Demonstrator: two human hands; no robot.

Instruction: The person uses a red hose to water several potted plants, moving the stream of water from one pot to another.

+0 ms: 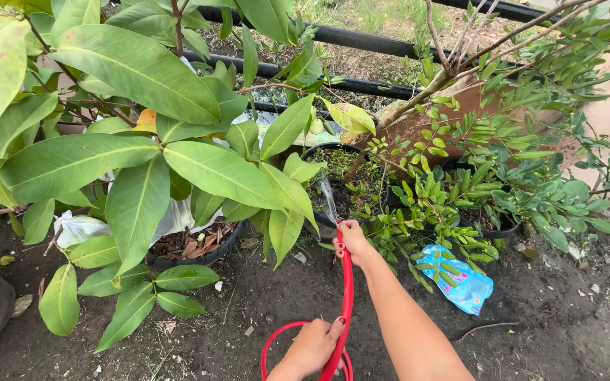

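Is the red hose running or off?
Running: water sprays from the thin red rubber hose at the right hand into the black round plastic pot.

Two hands (pixel 351 243), one red hose (pixel 346 296), three black pots (pixel 199 254), one blue wrapper (pixel 464 286).

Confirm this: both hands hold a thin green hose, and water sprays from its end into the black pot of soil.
Wrong colour: the head view shows a thin red hose, not green. The right hand and left hand do hold it, spraying water into the black pot.
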